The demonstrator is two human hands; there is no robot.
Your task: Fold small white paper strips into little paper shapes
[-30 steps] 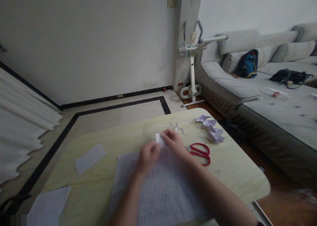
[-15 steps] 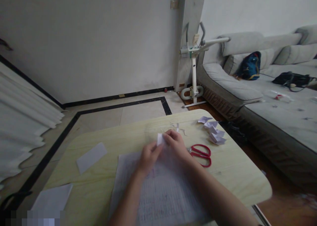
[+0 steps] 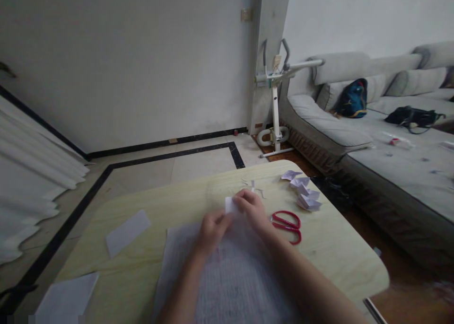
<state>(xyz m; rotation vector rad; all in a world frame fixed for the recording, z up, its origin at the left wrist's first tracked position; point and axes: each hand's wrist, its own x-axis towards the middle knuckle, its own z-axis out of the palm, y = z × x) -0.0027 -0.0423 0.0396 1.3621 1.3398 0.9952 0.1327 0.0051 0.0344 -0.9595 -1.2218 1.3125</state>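
Note:
Between my two hands is a small piece of white paper (image 3: 230,205), held over the top edge of a large printed sheet (image 3: 230,276). My left hand (image 3: 213,227) pinches its lower left side. The fingers of my right hand (image 3: 250,208) are closed on its upper right side. Part of the paper is hidden behind the fingers. Just right of my right wrist lie red-handled scissors (image 3: 288,222), their blades covered by my arm. Thin paper scraps (image 3: 253,186) lie beyond my right hand.
Several folded paper shapes (image 3: 301,188) line the far right of the wooden table (image 3: 340,253). One white paper piece (image 3: 127,232) and a white sheet (image 3: 69,295) lie on the left. Beyond are a grey sofa (image 3: 400,172) and a white exercise machine (image 3: 275,106).
The view has shifted slightly. Both hands stay on the small paper, with the left fingers moving a little against it. The scissors and folded shapes lie as before.

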